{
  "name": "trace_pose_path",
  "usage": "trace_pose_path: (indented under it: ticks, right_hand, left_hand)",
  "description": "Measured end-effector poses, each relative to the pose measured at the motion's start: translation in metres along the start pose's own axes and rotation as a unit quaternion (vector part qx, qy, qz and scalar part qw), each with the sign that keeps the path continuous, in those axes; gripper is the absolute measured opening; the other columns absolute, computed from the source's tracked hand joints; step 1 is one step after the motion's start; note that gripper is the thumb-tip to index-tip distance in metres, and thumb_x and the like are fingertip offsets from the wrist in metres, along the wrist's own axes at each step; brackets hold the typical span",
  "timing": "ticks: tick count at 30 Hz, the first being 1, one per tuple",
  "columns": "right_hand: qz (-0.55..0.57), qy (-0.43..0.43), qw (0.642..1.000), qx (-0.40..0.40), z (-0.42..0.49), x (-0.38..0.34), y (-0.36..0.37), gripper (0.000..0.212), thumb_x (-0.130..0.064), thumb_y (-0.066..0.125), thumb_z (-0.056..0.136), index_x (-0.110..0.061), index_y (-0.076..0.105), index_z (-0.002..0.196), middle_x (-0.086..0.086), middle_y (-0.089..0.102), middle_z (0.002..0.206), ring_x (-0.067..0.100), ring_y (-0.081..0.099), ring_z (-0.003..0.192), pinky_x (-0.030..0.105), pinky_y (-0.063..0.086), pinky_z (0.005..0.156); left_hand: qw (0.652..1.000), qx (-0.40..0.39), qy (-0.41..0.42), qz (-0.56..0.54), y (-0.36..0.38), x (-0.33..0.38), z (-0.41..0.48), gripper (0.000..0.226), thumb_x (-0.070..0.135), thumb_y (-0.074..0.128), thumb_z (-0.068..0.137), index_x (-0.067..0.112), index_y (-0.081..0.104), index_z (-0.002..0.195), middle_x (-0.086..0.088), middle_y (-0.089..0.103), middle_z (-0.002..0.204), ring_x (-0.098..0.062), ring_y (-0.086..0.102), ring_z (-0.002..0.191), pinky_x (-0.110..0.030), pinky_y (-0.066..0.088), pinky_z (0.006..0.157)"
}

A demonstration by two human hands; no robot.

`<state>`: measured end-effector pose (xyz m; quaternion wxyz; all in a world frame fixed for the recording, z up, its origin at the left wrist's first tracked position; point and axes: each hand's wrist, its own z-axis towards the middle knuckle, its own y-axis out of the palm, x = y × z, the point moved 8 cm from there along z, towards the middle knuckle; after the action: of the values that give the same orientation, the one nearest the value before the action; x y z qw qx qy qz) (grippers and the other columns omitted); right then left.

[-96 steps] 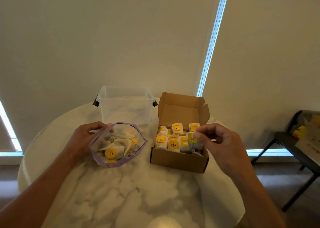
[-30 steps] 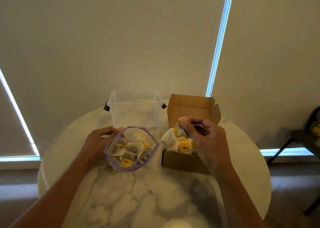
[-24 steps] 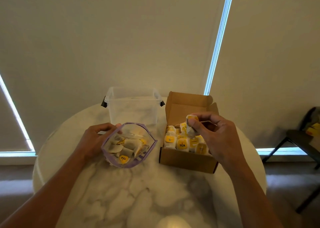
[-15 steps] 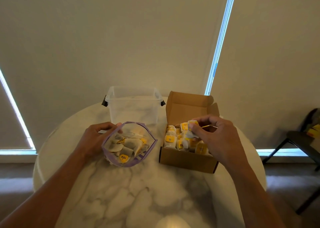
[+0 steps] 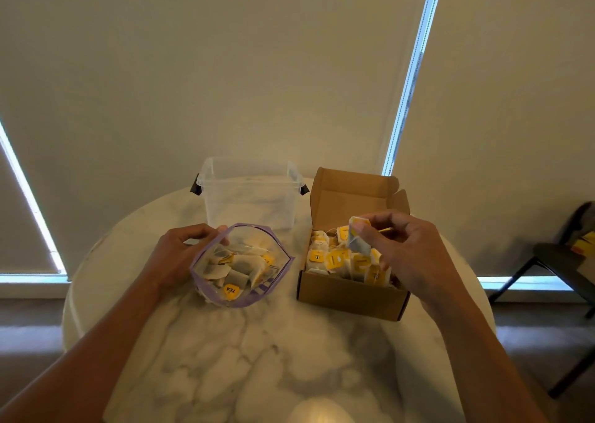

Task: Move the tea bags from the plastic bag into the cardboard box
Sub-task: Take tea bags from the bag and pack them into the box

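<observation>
- The left hand [image 5: 179,256] lies on the counter [image 5: 257,358] with its forearm reaching in from the lower left. Its fingers curl round the rim of the plastic bag [image 5: 244,303] at its fingertips.
- That grip props the bag's purple-edged mouth wide and tilted toward the person. The bag sits just to the right of the left hand.
- Loose tea bags with yellow tags [image 5: 241,266] lie heaped inside it, right against the left hand's palm side.
- The right hand [image 5: 409,252] is raised off the counter, its forearm coming in from the lower right and its knuckles turned up.
- Its thumb and fingertips pinch one tea bag [image 5: 357,241]; the other fingers are loosely bent behind.
- The held tea bag hangs at the left edge of the right hand, yellow tag uppermost and pouch pointing down. It is clear of the packed ones beneath.
- The cardboard box [image 5: 351,290] stands directly below the right hand, lid flap upright beyond the fingers.
- Rows of tea bags [image 5: 335,259] stand packed inside the box under the fingertips.
- A clear plastic tub [image 5: 248,197] stands beyond both hands, nearer the left one.
- A dark chair [image 5: 560,261] stands well off to the right of the right hand.
</observation>
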<state>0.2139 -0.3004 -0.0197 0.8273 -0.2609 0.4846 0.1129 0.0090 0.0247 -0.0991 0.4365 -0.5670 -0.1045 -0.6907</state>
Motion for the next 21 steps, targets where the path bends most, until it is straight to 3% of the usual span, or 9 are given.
trace_pose_path:
  ticks: [2,6,11,18,21]
  right_hand:
    - [-0.033,-0.01,0.999,-0.021,0.001,-0.001,-0.005,0.014,-0.047,0.078,0.089,-0.037,0.08,0.099,-0.016,0.076,0.09,-0.002,0.067,0.073,0.018,0.053,0.06]
    - [-0.156,-0.044,0.984,-0.076,0.002,-0.003,-0.004,0.014,-0.041,0.08,0.088,-0.039,0.078,0.101,-0.021,0.074,0.091,-0.007,0.064,0.092,0.007,0.046,0.068]
    - [-0.22,-0.032,0.964,-0.149,0.002,0.007,0.013,0.013,-0.043,0.082,0.086,-0.042,0.076,0.098,-0.025,0.073,0.089,-0.01,0.062,0.091,0.014,0.045,0.07]
    - [-0.215,-0.016,0.967,-0.136,0.001,0.008,0.006,0.015,-0.047,0.08,0.087,-0.042,0.073,0.1,-0.025,0.073,0.089,-0.014,0.064,0.087,0.01,0.042,0.065]
    - [-0.245,-0.016,0.961,-0.128,0.001,0.016,0.004,0.018,-0.046,0.08,0.088,-0.041,0.073,0.104,-0.023,0.072,0.094,-0.008,0.063,0.085,0.013,0.042,0.067]
  left_hand:
    - [1.0,-0.001,0.002,0.007,0.0,-0.001,0.001,0.026,0.053,0.077,0.09,0.029,0.086,0.092,0.004,0.083,0.092,-0.021,0.078,0.094,-0.05,0.062,0.093]
    - [1.0,-0.001,-0.004,0.001,0.001,0.0,0.0,0.03,0.055,0.078,0.089,0.027,0.086,0.094,0.004,0.083,0.092,-0.019,0.078,0.093,-0.049,0.062,0.093]
    - [1.0,-0.008,-0.001,0.01,0.0,0.0,0.0,0.036,0.063,0.079,0.083,0.03,0.086,0.096,0.005,0.083,0.095,-0.02,0.079,0.096,-0.052,0.063,0.095]
    - [1.0,-0.01,0.002,0.007,0.0,0.0,0.0,0.07,0.091,0.071,0.066,0.029,0.086,0.096,0.005,0.083,0.093,-0.019,0.079,0.093,-0.048,0.062,0.091]
    - [1.0,-0.006,0.003,0.003,0.0,0.0,0.0,0.065,0.087,0.072,0.069,0.029,0.086,0.095,0.005,0.083,0.094,-0.017,0.079,0.093,-0.046,0.063,0.091]
